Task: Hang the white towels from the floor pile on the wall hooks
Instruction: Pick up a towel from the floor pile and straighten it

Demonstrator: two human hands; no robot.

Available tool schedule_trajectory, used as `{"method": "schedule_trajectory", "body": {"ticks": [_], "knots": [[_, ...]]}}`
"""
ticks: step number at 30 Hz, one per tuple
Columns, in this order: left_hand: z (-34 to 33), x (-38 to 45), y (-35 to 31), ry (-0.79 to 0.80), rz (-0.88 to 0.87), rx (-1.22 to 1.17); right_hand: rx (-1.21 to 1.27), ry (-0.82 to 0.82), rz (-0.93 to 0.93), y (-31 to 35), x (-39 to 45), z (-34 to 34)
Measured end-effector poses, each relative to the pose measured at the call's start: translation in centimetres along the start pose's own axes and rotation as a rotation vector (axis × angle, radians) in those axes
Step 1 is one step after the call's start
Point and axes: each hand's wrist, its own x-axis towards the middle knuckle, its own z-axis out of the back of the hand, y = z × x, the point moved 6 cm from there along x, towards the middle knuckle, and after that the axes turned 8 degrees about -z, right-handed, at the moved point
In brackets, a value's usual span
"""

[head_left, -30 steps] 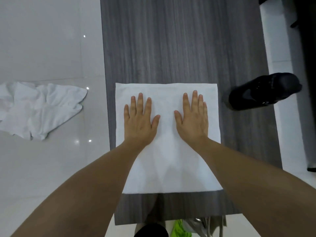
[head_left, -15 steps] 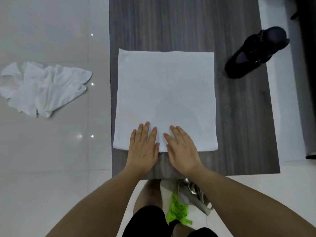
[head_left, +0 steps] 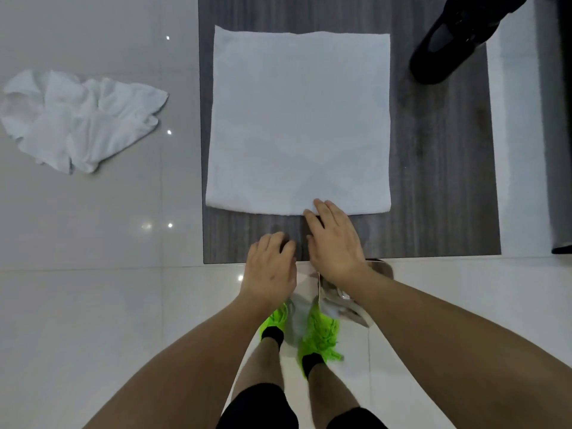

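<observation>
A white towel (head_left: 298, 119) lies spread flat in a neat square on a dark grey wood-grain board (head_left: 439, 168). My right hand (head_left: 335, 243) hovers at the towel's near edge, fingers straight, fingertips just touching that edge. My left hand (head_left: 270, 267) is over the bare board just short of the towel, fingers loosely bent and holding nothing. A crumpled pile of white towels (head_left: 77, 119) lies on the glossy floor to the left. No wall hooks are in view.
A black shoe (head_left: 452, 41) stands at the board's far right corner. My own feet in bright green shoes (head_left: 318, 335) stand on the white tiled floor (head_left: 93, 305) just in front of the board. A dark object (head_left: 561, 119) runs along the right edge.
Both hands slid back along the flat towel from its middle to its near edge. The left hand has come off the towel. The view has pulled back, showing my feet.
</observation>
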Motion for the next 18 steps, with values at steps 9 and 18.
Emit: {"method": "schedule_trajectory", "body": {"ticks": [9,18], "knots": [[3.0,4.4,2.4,-0.186,-0.110,0.035,0.089,-0.300,0.023,0.1,3.2,0.5],[2.9,6.1,3.8,-0.221,-0.110,0.047,0.086,-0.450,0.034,0.6,4.1,0.8]]}}
